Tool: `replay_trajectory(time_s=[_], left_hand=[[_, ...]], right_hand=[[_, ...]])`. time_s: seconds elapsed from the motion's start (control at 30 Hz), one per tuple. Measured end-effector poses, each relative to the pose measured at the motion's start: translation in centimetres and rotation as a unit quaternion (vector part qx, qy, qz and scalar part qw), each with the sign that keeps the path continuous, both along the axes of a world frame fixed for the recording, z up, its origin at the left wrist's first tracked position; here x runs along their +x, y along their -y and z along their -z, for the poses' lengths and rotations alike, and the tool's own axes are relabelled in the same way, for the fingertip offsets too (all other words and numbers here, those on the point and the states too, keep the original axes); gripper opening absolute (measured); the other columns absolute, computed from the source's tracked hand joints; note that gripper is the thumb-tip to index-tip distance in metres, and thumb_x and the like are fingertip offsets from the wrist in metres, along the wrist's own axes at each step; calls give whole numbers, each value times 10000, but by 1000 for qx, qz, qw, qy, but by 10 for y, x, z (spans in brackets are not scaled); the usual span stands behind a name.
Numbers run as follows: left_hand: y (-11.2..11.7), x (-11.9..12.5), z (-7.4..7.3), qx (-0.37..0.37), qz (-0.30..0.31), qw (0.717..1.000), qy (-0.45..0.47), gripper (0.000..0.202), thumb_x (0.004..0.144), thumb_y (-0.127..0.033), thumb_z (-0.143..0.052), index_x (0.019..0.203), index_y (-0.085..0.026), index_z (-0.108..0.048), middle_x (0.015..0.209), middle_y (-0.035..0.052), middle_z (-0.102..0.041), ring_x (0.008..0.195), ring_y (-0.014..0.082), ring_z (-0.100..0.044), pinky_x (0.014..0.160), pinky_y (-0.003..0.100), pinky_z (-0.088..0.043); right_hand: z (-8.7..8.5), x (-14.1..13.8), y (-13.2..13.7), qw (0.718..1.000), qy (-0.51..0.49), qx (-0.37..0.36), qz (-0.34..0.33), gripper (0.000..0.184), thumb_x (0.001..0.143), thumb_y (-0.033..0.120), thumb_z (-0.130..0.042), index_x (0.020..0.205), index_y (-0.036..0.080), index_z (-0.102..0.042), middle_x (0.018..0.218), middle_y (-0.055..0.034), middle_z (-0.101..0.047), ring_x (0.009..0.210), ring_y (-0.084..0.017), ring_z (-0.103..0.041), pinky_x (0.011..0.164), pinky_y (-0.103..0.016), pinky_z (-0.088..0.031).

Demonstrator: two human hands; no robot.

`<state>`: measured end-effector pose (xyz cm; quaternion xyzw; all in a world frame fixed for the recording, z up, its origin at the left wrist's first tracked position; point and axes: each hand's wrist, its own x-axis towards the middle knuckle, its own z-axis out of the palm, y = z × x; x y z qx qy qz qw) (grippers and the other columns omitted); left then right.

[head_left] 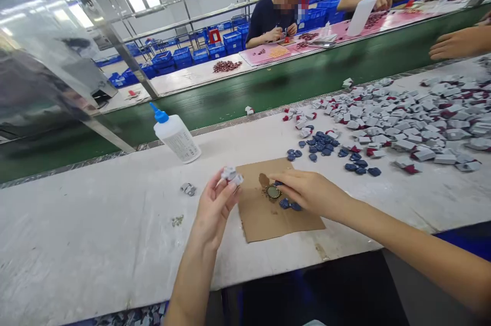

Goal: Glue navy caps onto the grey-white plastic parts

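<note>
My left hand (pixel 214 208) is raised over the white table (pixel 95 244), fingers pinched on a small grey folded piece (pixel 231 175). My right hand (pixel 307 190) rests on a brown cardboard sheet (pixel 264 218), fingertips closed on a small round dark piece with a gold rim (pixel 273 191). Two small dark blue pieces (pixel 290 205) lie on the cardboard under that hand.
A white glue bottle with a blue nozzle (pixel 175 134) lies tilted behind the cardboard. Loose blue pieces (pixel 326 144) and a big heap of grey pieces (pixel 406 116) cover the right of the table. One grey piece (pixel 188 189) lies left. Other people work beyond the green belt (pixel 268 91).
</note>
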<state>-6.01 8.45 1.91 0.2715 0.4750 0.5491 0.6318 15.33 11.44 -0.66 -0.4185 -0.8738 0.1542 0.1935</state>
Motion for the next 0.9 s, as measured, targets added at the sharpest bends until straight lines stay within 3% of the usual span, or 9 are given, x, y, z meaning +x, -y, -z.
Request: replay_trajectory(time_s=[0.13,0.27,0.33,0.43,0.53,0.67,0.9], left_hand=[[35,-4,19,-34,-74,993,80,206,634,-187,-756,822,-183,-671,867,8,-698,855,128,-656,712,187,-535],[48,4,34,-47,-112,988,90,211,614,-170,-769,810,-185,-692,825,4,-705,824,121,-662,665,161,-527],[51,9,37,-43,-112,990,79,201,612,-181,-770,801,-173,-702,818,17,-710,807,117,-661,670,160,-524],[55,16,35,-37,-91,993,65,207,609,-202,-772,804,-166,-713,795,29,-717,761,110,-658,649,158,-520],[59,21,32,-31,-71,995,63,208,607,-212,-773,800,-163,-714,768,28,-716,721,100,-646,633,160,-518],[63,24,29,-21,-71,996,57,213,598,-213,-778,785,-147,-701,737,27,-708,668,95,-632,598,164,-517],[67,26,21,0,-78,996,37,179,609,-193,-770,757,-156,-676,683,0,-705,602,68,-616,595,152,-505]], right_hand=[[-1,-15,-8,987,157,1,-38,141,850,130,-419,901,142,-550,793,-77,-636,672,-198,-598,533,-270,-394],[-8,-22,-15,977,200,-31,-68,112,833,117,-441,831,139,-550,787,-82,-631,658,-193,-590,520,-259,-358],[-15,-24,-13,982,167,-48,-72,116,844,135,-442,838,142,-558,791,-69,-636,672,-174,-592,541,-250,-377],[-32,-26,0,992,-8,-115,-53,146,870,245,-457,875,155,-572,754,-34,-640,634,-132,-583,547,-225,-409],[-47,-29,18,972,-149,-178,-37,198,861,333,-486,866,162,-586,763,-30,-648,643,-124,-586,561,-220,-435],[-55,-33,32,965,-170,-194,-57,184,861,323,-502,867,167,-599,798,-24,-643,665,-109,-575,571,-203,-431],[-54,-35,34,952,-183,-232,-74,188,850,321,-520,870,162,-617,770,-19,-631,646,-103,-555,553,-195,-420]])
